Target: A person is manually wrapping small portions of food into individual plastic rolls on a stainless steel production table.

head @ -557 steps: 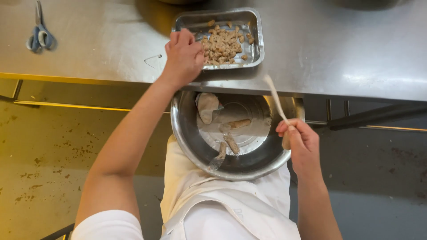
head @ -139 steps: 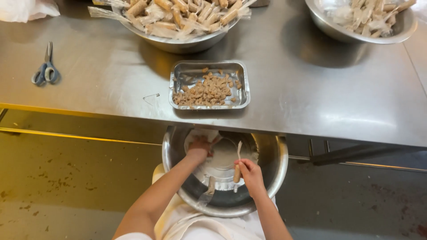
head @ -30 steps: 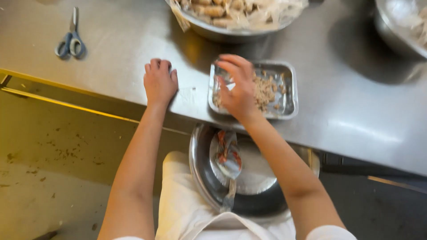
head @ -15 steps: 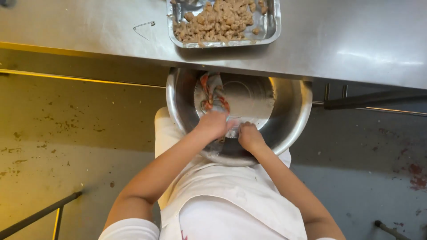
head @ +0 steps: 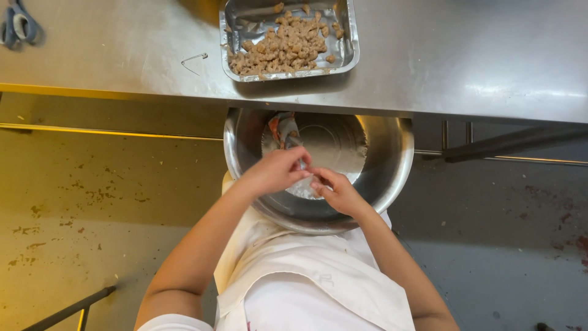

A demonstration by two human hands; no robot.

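Observation:
A large steel bowl (head: 392,165) rests on my lap under the table edge. Both hands meet over its middle. My left hand (head: 275,173) and my right hand (head: 334,191) pinch a small pale piece (head: 304,178) between their fingertips. A reddish shell scrap (head: 280,130) lies against the bowl's far wall. On the steel table (head: 465,55) above stands a rectangular metal tray (head: 349,52) holding several small brownish meat bits (head: 278,49).
Scissors (head: 17,27) lie at the table's far left corner. A bent wire pin (head: 195,60) rests left of the tray. The stained floor (head: 79,202) spreads left; a dark metal bar (head: 508,144) runs under the table at right.
One second ago my hands were up on the table, the right one at the tray. Both have dropped into the bowl and closed together on a small piece.

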